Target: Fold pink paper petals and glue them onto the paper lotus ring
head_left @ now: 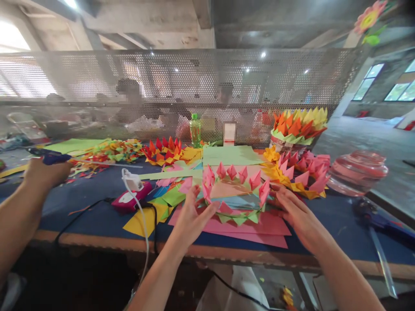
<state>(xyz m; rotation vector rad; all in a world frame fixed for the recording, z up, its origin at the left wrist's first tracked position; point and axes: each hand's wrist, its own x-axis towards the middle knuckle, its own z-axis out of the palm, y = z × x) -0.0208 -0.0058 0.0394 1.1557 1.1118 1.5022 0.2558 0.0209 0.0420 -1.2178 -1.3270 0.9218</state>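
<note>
A ring of folded pink paper petals with a green pointed edge, a paper garland point(240, 218), is between my two hands above sheets of pink paper point(259, 236). My left hand point(196, 216) grips its left side, thumb along the near edge. On the right side, my right hand point(293, 211) holds the ring with its fingertips; part of that contact is hidden behind the petals. Blue and pink sheets show through the middle of the ring. Light green paper point(227, 155) lies just behind it.
At left, another person's hand point(48, 175) holds a glue gun point(48, 156). A white plug point(132, 179) sits in a magenta power strip point(125, 199), cords hanging over the edge. Finished paper rings point(300, 172), a pink jar point(356, 175) and another glue gun point(384, 222) are at right.
</note>
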